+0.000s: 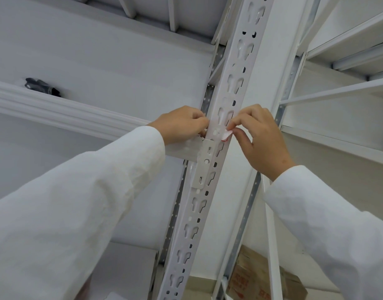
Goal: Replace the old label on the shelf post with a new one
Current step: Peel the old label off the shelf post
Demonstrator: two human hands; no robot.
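A white slotted shelf post (210, 169) runs up the middle of the view. At hand height a small white label with red print (225, 135) curls off the post's right edge. My right hand (262, 137) pinches that label between thumb and fingertips. My left hand (182, 124) presses against the post's left edge with its fingers curled, just above the beam bracket (204, 161). I cannot tell whether the left hand holds anything. White sleeves cover both arms.
White shelf beams and decks surround the post on both sides. A dark object (42, 86) lies on the upper left shelf. Brown cardboard boxes with red print (262, 276) stand low at the right of the post.
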